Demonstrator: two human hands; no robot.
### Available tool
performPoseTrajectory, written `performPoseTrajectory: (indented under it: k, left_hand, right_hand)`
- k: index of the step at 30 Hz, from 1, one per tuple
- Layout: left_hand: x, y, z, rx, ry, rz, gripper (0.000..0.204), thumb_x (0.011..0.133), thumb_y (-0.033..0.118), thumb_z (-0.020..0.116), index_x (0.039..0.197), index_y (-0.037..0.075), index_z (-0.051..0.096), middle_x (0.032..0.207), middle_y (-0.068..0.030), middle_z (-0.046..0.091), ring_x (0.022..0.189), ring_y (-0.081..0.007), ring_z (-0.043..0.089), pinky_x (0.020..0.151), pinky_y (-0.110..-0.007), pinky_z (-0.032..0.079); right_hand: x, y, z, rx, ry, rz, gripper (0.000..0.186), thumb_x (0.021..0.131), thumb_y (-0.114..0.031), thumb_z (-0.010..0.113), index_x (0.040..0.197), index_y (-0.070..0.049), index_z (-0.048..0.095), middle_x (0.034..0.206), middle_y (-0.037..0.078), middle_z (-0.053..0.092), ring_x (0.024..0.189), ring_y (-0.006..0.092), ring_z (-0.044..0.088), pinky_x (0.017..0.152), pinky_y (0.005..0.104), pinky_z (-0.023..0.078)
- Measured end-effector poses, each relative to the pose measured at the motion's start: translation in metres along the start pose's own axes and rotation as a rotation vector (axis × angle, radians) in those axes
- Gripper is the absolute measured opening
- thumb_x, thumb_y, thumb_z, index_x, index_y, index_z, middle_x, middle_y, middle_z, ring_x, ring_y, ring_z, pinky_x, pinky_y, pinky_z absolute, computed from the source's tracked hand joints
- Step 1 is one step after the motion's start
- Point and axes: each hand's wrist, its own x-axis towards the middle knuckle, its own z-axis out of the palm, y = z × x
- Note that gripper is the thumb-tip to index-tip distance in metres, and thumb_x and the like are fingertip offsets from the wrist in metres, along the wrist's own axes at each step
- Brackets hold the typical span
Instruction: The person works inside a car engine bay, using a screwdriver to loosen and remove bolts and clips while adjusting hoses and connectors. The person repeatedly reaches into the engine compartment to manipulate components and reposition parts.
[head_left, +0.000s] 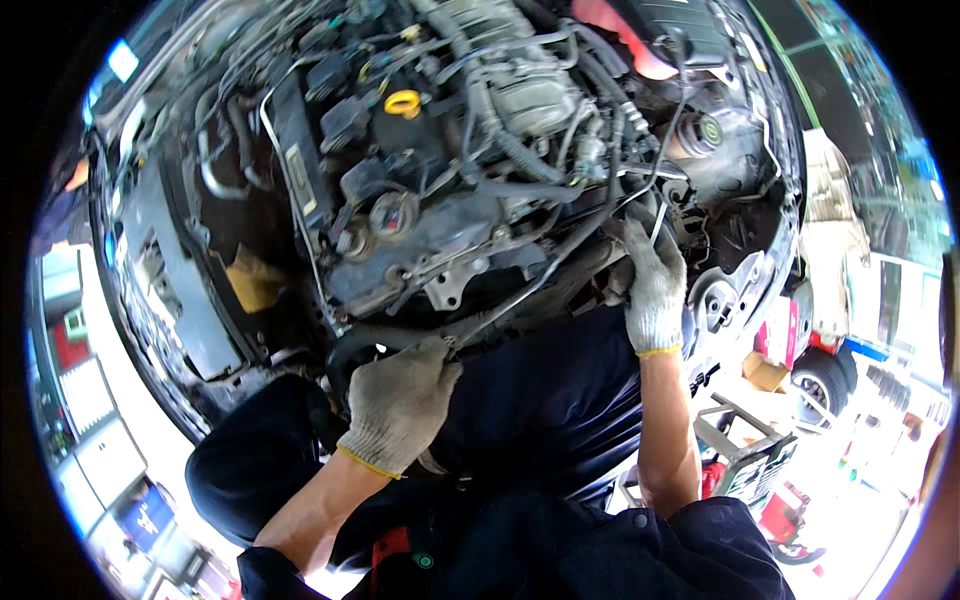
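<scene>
My left hand [400, 405], in a pale knit work glove with a yellow cuff edge, is closed at the front of the car's engine [420, 230]. Its thumb side meets the lower end of a long thin tube [520, 293], which slants up to the right across the engine front. My right hand [657, 290], gloved the same way, reaches in at the engine's right side. Its fingers are bent among hoses and brackets, beside a short shiny metal rod [660, 222]; what they grip is partly hidden.
A yellow oil filler cap [403, 103] sits on the engine top. A capped reservoir [705, 135] stands at the right. Beneath my arms, dark cloth [540, 390] covers the car's front edge. A step stool [740, 440] and a wheel [822, 382] are on the floor at right.
</scene>
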Motion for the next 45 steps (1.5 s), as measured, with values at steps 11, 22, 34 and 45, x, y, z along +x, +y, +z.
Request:
performPoseTrajectory:
  k: [11, 22, 34, 45]
  left_hand:
    - [0.018, 0.034, -0.106, 0.343, 0.353, 0.128, 0.043, 0.088, 0.011, 0.079, 0.130, 0.013, 0.072, 0.091, -0.0140, 0.068, 0.080, -0.0279, 0.067, 0.071, -0.041, 0.055]
    - [0.020, 0.099, -0.144, 0.545, 0.191, 0.142, 0.042, 0.089, 0.015, 0.079, 0.129, 0.008, 0.070, 0.090, -0.0112, 0.074, 0.078, -0.0242, 0.065, 0.072, -0.041, 0.052]
    - [0.006, 0.063, 0.015, 0.141, -0.053, 0.053, 0.031, 0.093, 0.024, 0.073, 0.116, 0.007, 0.062, 0.083, -0.0199, 0.070, 0.078, -0.0406, 0.071, 0.069, -0.048, 0.055]
    - [0.024, 0.056, 0.025, 0.239, -0.196, -0.015, 0.024, 0.096, 0.018, 0.067, 0.118, 0.010, 0.066, 0.082, -0.0165, 0.071, 0.078, -0.0400, 0.070, 0.069, -0.049, 0.055]
  right_hand:
    - [0.041, 0.011, 0.007, -0.154, -0.127, -0.100, 0.041, 0.091, -0.005, 0.071, 0.131, -0.006, 0.069, 0.105, 0.005, 0.076, 0.090, 0.0132, 0.067, 0.083, 0.0294, 0.054]
    - [0.043, 0.003, 0.007, -0.491, -0.015, -0.325, 0.030, 0.093, -0.018, 0.073, 0.123, -0.010, 0.075, 0.111, 0.015, 0.077, 0.106, 0.0308, 0.074, 0.090, 0.0365, 0.056]
    - [0.036, -0.003, 0.004, -0.566, 0.001, -0.261, 0.042, 0.085, -0.005, 0.066, 0.125, -0.017, 0.072, 0.117, 0.014, 0.072, 0.108, 0.0392, 0.068, 0.091, 0.0447, 0.056]
    - [0.042, 0.005, -0.002, -0.722, -0.005, -0.299, 0.031, 0.087, -0.017, 0.067, 0.118, -0.014, 0.072, 0.099, 0.014, 0.072, 0.096, 0.0383, 0.071, 0.079, 0.0480, 0.056]
